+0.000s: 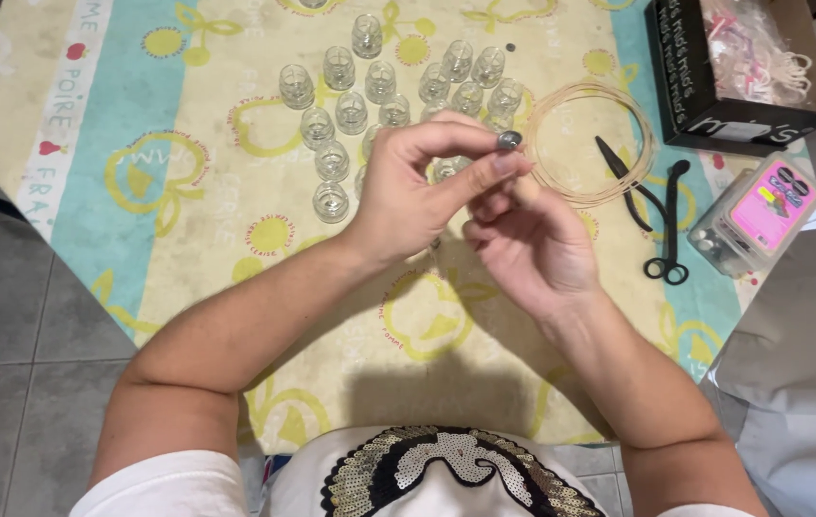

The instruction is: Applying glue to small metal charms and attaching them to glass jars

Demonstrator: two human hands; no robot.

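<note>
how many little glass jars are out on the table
About 18 small glass jars show, clustered on the table beyond the hands: the left hand, the right hand. More may be hidden behind them.

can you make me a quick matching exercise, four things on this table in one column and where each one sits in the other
Things:
1. small glass jars
2. coil of thin wire
3. black pliers
4. black cardboard box

Places:
A. top right corner of the table, holding plastic-wrapped items
B. clustered at the top centre, beyond the left hand
C. right of the right hand, beside a clear box with a pink label
D. a loose ring just right of the jars

Pairs: 1-B, 2-D, 3-C, 4-A
</note>
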